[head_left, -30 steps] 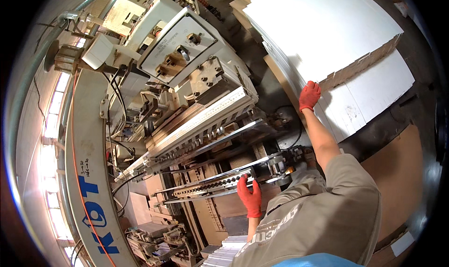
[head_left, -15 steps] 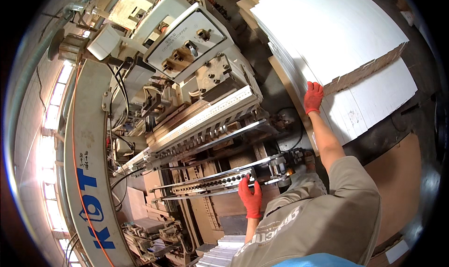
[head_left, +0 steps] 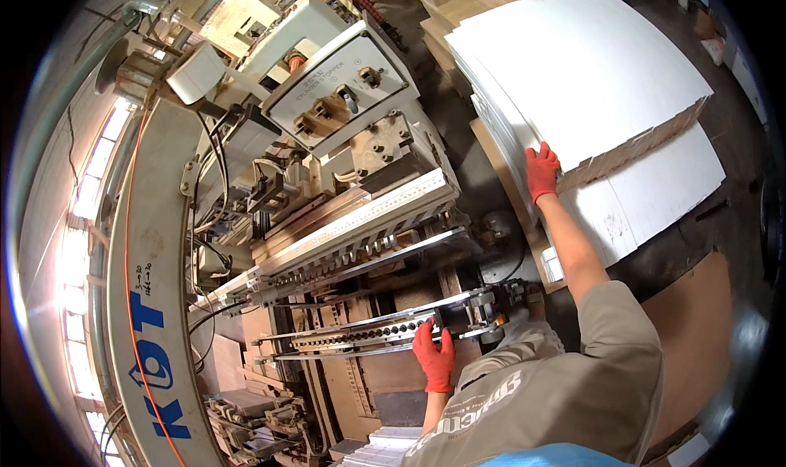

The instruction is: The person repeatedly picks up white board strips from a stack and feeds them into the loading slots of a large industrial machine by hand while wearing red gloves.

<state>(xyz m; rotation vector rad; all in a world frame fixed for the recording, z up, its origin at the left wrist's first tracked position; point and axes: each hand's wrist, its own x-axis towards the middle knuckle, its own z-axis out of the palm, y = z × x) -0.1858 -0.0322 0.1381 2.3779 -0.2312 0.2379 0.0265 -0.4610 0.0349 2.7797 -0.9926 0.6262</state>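
Note:
My left hand (head_left: pixel 434 356), in a red glove, is beside the near end of a narrow rail with a row of dark round rollers (head_left: pixel 385 333). Its thumb and fingers are apart, and nothing shows between them. My right hand (head_left: pixel 543 173), also red-gloved, reaches out to the near left corner of a tall stack of white boards (head_left: pixel 585 66). Its fingers are bent in against the board edges there; the fingertips are partly hidden. Beneath and in front lies a lower layer of white boards (head_left: pixel 663 184).
A control panel with several knobs (head_left: pixel 340 90) sits on the machine, above a long metal beam (head_left: pixel 352 221). A pale machine arm (head_left: pixel 160 262) rises at left. Brown cardboard (head_left: pixel 692 336) lies at right. More white boards (head_left: pixel 389 446) are stacked below my left arm.
The whole view has shifted slightly. My right hand stays at the stack's corner, its fingers a little more bent. My left hand remains beside the roller rail.

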